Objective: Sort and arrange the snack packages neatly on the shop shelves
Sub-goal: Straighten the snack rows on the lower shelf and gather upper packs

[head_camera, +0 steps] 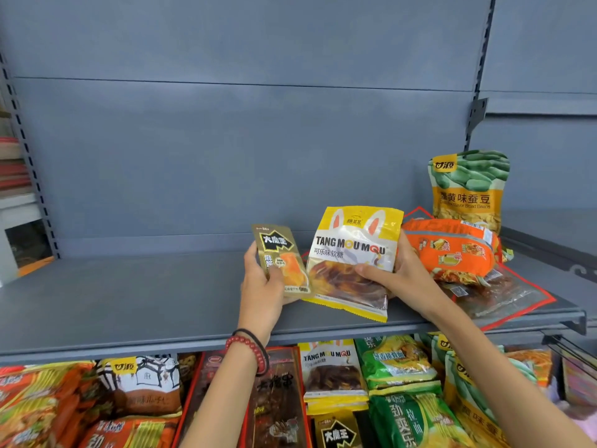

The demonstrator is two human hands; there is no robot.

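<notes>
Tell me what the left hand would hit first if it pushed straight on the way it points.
Probably the grey metal back panel. The left hand, gripping a small gold snack packet, points away over the bare grey shelf board; depth is hard to judge.

Shelf [129,302]: flat blue-grey. Small packet [281,257]: gold w/ black jagged label, orange pic. Pouch [352,253] beside it: yellow top & bottom, white middle, orange-lined rabbit ears, dark brown window. Nr shelf's right edge: orange pack [452,250], clear packet [504,295] w/ red trim. Rear right corner: bean bag [468,189], yellow w/ green pods. Wrist beads [248,347]: red.
</notes>
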